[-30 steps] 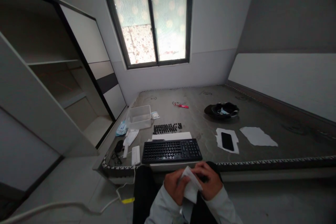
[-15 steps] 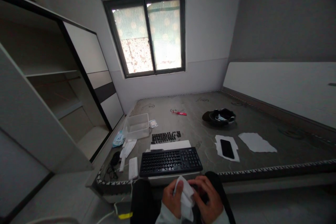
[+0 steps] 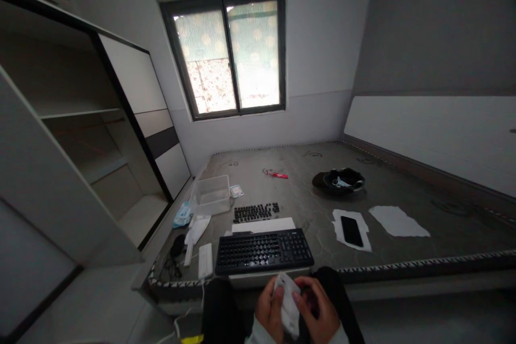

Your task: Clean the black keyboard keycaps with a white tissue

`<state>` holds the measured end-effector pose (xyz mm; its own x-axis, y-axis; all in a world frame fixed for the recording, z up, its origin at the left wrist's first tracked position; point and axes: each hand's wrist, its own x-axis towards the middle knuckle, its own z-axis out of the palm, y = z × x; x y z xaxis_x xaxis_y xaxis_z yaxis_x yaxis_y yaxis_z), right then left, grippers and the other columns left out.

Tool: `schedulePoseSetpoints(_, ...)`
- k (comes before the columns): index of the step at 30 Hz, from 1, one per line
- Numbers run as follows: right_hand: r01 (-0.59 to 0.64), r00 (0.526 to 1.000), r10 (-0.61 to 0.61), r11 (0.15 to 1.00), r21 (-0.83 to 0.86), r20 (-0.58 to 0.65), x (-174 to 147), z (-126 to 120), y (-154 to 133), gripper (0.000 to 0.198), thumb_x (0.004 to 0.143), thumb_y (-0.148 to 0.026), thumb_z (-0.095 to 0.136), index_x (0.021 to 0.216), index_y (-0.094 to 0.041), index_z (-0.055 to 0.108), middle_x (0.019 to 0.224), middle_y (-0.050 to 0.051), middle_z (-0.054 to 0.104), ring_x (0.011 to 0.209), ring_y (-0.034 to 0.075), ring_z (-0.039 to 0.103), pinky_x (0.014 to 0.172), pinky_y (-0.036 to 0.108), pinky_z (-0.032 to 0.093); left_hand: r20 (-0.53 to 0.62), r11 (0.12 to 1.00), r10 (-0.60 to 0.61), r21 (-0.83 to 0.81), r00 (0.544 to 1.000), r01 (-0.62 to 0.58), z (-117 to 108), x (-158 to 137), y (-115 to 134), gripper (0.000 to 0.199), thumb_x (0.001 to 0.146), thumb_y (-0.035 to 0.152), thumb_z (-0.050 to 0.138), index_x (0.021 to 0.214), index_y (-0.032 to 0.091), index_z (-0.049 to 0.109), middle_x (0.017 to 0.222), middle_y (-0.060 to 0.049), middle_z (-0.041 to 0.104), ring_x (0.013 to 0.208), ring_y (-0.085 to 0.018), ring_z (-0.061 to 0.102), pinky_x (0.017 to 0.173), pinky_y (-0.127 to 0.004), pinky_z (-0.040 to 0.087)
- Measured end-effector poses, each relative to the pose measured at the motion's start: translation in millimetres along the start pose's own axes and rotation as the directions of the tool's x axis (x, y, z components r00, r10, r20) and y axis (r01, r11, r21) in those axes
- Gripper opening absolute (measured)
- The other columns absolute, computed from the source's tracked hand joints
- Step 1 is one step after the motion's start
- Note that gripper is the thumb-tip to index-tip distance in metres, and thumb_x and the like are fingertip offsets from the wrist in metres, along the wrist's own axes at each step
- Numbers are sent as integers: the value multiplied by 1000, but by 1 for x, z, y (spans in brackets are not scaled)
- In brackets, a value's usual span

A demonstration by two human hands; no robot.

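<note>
My left hand is closed round a crumpled white wipe above my lap. My right hand meets it from the other side, thumb pressed on the wipe and fingers curled; anything small between the fingers is hidden. Just beyond both hands, a black keyboard lies at the bed's near edge on a pale support. Many of its main keys look stripped of their caps. Behind it, loose black keycaps are laid out in rows, with a white sheet between.
To the left are a clear plastic box, a blue wipes pack, a white power strip and a black mouse. Rightward lie a phone on paper, another paper sheet and a black cap. A red item lies farther back.
My hands have drawn closer together round the wipe, which is now more bunched up. My right fingers have shifted onto its edge. The view has moved slightly; the bed items stay put.
</note>
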<state>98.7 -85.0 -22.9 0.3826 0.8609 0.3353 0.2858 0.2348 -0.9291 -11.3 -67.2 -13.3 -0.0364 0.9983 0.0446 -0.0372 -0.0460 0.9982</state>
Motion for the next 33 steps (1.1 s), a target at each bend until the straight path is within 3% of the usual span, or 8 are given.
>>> schedulePoseSetpoints(3,-9,1000,9,1000,-18,14,0,0,-4,35,73,-54,52,82,-21,61,72,3,62,56,14,56,48,23,45,21,993,-19,116,1000,17,-3,3,1,55,67,64,51,80,14,70,67,-6,69,66,-20,62,62,-26,50)
schedulePoseSetpoints(8,2,996,-1,1000,-3,84,0,0,-7,34,74,-52,51,81,-21,63,74,4,64,59,15,58,50,22,45,60,959,149,234,987,-158,-7,7,-1,50,70,61,50,70,16,71,68,-6,63,67,-19,58,66,-28,48)
schedulePoseSetpoints(10,3,994,-4,1000,5,107,1,-1,-7,34,75,-51,50,84,-22,64,75,4,65,59,15,59,52,22,46,73,950,148,268,986,-162,-9,8,-1,49,69,60,51,70,16,73,65,-6,61,64,-19,57,62,-28,48)
schedulePoseSetpoints(16,-27,994,22,999,45,109,2,-4,-3,35,76,-51,49,87,-22,65,77,5,69,68,18,63,64,24,51,36,993,52,108,998,-55,-6,5,-1,46,63,55,62,83,15,73,83,-10,73,81,-25,65,76,-33,51)
schedulePoseSetpoints(22,-22,998,19,999,40,64,5,-6,-2,38,74,-55,50,83,-21,66,81,7,70,76,20,65,70,26,52,112,998,54,10,992,-55,-2,4,-5,49,63,53,62,92,14,71,93,-13,72,89,-27,65,86,-37,50)
schedulePoseSetpoints(29,-36,997,36,999,9,64,8,-12,-1,39,69,-57,55,81,-22,69,77,6,71,71,21,65,66,25,53,170,992,61,103,984,-79,0,6,4,41,68,52,59,81,16,71,78,-8,74,74,-23,67,70,-29,53)
schedulePoseSetpoints(33,-44,996,45,999,-24,72,11,-14,2,35,69,-56,56,73,-23,68,68,3,70,65,18,64,63,23,52,127,985,42,162,991,-62,2,8,5,34,66,48,62,74,16,70,72,-7,73,69,-22,65,65,-27,51)
